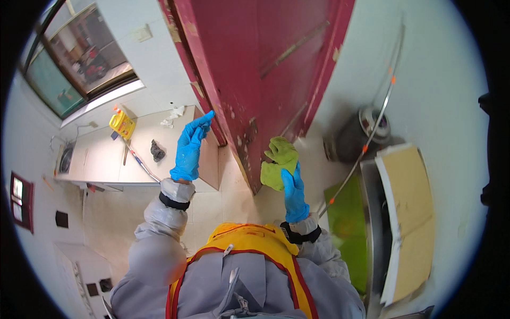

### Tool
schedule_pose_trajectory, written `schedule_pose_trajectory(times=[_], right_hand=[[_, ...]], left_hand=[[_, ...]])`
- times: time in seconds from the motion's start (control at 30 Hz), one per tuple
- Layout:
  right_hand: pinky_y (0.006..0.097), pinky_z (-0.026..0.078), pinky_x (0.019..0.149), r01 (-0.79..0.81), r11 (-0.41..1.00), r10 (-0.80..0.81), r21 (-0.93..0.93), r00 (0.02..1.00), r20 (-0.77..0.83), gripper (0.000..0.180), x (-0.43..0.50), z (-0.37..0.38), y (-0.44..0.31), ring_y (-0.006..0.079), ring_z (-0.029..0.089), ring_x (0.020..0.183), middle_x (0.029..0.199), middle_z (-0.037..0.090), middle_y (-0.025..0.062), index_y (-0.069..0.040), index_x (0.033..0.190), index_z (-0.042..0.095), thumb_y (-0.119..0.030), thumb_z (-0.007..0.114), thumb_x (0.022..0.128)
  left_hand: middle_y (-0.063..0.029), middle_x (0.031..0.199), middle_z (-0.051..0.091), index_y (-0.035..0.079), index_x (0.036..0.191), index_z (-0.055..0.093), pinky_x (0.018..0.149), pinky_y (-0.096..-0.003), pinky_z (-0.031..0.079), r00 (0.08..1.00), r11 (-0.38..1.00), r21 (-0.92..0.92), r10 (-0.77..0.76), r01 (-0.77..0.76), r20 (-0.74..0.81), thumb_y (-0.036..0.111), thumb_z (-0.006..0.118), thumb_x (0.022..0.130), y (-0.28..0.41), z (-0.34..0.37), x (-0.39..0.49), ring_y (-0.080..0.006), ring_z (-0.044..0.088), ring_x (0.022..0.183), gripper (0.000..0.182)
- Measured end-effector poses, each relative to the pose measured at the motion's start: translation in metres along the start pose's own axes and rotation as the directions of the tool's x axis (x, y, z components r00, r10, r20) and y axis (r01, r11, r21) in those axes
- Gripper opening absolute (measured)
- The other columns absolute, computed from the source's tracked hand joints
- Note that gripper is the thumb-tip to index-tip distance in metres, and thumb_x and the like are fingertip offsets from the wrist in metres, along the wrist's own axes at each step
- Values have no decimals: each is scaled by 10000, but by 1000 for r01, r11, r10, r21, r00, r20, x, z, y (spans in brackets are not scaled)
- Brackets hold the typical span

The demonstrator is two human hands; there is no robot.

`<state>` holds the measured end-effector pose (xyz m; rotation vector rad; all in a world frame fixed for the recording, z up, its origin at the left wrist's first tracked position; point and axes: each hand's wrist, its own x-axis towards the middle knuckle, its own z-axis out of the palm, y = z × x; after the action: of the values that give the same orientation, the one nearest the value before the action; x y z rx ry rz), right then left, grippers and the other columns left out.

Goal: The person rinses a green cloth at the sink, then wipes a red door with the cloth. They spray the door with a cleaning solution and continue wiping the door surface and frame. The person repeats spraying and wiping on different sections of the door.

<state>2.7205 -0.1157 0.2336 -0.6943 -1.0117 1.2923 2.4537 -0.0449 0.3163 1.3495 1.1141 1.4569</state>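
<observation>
My left hand (pixel 188 149), in a blue glove, reaches up with its fingers stretched out near the edge of a red door (pixel 275 48). It holds nothing that I can see, and whether its fingertips touch the door is unclear. My right hand (pixel 295 197), also gloved in blue, grips a green cloth (pixel 279 165) in front of the door's lower part. The door's paint is chipped and worn low down, and a handle bar (pixel 295 50) crosses it higher up.
On the left, a counter (pixel 101 159) carries a yellow jug (pixel 122 124), a dark scouring pad (pixel 157 150), crumpled white tissue (pixel 173 116) and a pole. To the right stand a long metal pole (pixel 376 123), a dark cylinder (pixel 352 135) and a yellowish board (pixel 410 227).
</observation>
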Motion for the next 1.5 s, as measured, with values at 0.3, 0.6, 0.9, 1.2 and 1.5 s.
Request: schedule_pose_trajectory(times=[0.3, 0.6, 0.9, 1.2, 1.5], right_hand=[[351, 372, 1059, 404, 864, -314, -300, 899, 306, 534, 125, 4, -81, 233, 360, 1349, 1535, 217, 94, -12, 1457, 318, -42, 480, 949], [557, 272, 1067, 877, 152, -615, -456, 445, 651, 439, 209, 118, -146, 461, 323, 1292, 1417, 357, 233, -35, 1274, 537, -222, 612, 884], [428, 334, 1064, 896, -308, -871, -320, -131, 473, 456, 324, 256, -368, 413, 444, 1212, 1325, 478, 259, 23, 1330, 463, -258, 475, 972], [456, 318, 1012, 888, 215, -811, -406, 394, 433, 358, 262, 146, -152, 367, 396, 1170, 1308, 460, 127, -27, 1158, 591, -62, 663, 810], [407, 447, 855, 757, 294, -675, -584, 597, 434, 193, 217, 102, -67, 332, 545, 981, 1107, 569, 150, -3, 1042, 628, -3, 615, 849]], left_hand=[[-75, 1421, 459, 61, 1460, 354, 1115, -353, 293, 921, 916, 103, 386, -389, 46, 349, 405, 1019, 130, 31, 53, -187, 448, 1256, 529], [-128, 1539, 281, 22, 1499, 225, 1174, -332, 192, 935, 915, 197, 355, -353, 26, 348, 373, 1029, 125, 57, 64, -225, 259, 1423, 591], [-119, 1544, 273, 23, 1495, 232, 1177, -321, 195, 942, 945, 50, 316, -323, 111, 345, 358, 1035, 116, 40, 71, -216, 248, 1429, 575], [-112, 1542, 279, 33, 1495, 244, 1174, -322, 202, 948, 938, 142, 308, -316, 80, 382, 378, 1028, 121, 36, 74, -205, 256, 1424, 599], [-70, 1537, 298, 73, 1508, 236, 1165, -336, 226, 948, 949, 64, 313, -309, -61, 320, 348, 1032, 103, 43, 74, -201, 288, 1411, 548]])
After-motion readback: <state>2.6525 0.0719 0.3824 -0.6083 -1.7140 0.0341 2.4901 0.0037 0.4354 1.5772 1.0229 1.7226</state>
